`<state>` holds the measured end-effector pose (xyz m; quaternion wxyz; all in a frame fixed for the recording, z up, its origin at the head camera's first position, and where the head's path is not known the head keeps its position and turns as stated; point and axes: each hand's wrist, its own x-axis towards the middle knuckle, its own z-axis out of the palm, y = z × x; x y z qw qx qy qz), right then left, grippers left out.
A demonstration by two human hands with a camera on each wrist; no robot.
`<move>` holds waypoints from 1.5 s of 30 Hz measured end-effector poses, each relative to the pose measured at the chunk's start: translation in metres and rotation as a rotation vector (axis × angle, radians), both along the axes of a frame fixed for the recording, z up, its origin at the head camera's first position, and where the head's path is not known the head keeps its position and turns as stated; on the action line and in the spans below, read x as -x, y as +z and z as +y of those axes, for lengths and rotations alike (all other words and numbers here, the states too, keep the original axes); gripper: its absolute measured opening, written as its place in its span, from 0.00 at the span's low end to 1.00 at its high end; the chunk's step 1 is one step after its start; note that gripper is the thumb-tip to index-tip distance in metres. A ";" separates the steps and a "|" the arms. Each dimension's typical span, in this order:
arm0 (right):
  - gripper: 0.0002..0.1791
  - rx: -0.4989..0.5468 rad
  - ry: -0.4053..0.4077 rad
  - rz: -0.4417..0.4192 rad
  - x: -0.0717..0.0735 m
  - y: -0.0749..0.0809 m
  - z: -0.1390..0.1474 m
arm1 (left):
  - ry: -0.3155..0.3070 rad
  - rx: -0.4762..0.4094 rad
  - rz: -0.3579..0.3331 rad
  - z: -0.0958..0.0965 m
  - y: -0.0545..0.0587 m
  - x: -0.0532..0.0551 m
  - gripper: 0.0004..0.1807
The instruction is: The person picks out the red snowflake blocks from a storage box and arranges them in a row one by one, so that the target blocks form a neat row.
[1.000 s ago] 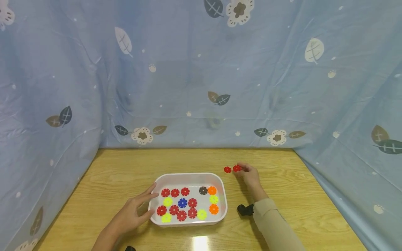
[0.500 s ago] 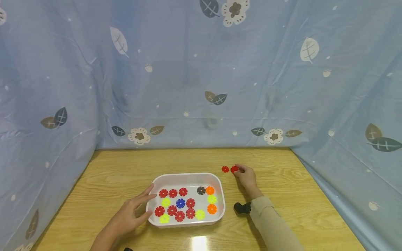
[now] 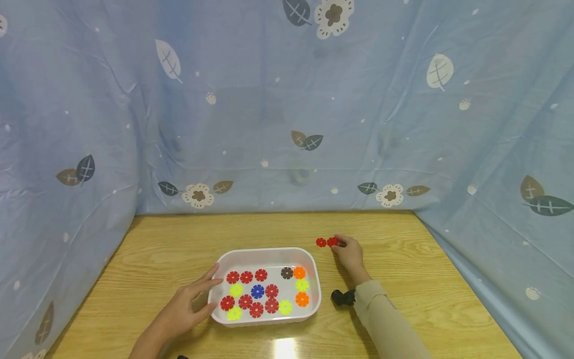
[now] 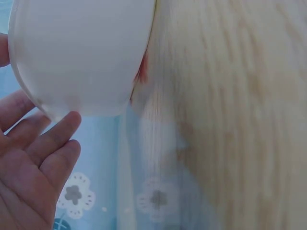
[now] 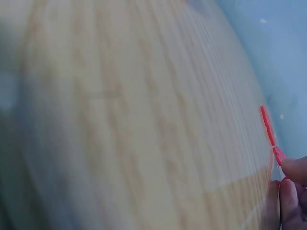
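On the wooden table beyond the tray lies a red notched plastic snowflake disc [image 3: 321,242]. Just right of it my right hand [image 3: 351,253] pinches another red snowflake disc [image 3: 332,242] between thumb and fingertips. The right wrist view shows the held disc [image 5: 278,155] almost edge-on, its end close against the other disc [image 5: 267,125]. My left hand [image 3: 183,308] rests at the left end of a white plastic tray [image 3: 269,254], thumb and fingers spread along the rim. In the left wrist view, relaxed fingers [image 4: 57,136] touch the tray's outer wall [image 4: 81,57].
Inside the tray lie several snowflake discs: red ones, yellow ones [image 3: 285,307], orange ones [image 3: 302,299], a blue one [image 3: 257,291] and a dark brown one [image 3: 287,272]. A black object [image 3: 343,297] sits beside the right sleeve. A blue patterned curtain [image 3: 287,109] encloses the table [image 3: 179,234].
The right hand has drawn its red disc slightly left, narrowing the gap to the other red disc. The head view has shifted a little. The left hand stays at the tray.
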<state>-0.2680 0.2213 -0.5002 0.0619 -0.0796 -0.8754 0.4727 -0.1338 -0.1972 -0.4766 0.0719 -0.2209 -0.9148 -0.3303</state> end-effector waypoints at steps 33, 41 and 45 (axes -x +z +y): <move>0.26 0.235 0.131 0.054 -0.041 0.029 -0.019 | -0.040 -0.029 0.081 -0.002 0.000 0.001 0.22; 0.26 0.285 0.250 0.138 -0.060 0.043 -0.036 | -0.022 -0.016 0.055 -0.002 0.000 0.001 0.23; 0.25 0.317 0.315 0.167 -0.069 0.051 -0.046 | -0.023 -0.018 0.055 -0.002 -0.001 0.001 0.22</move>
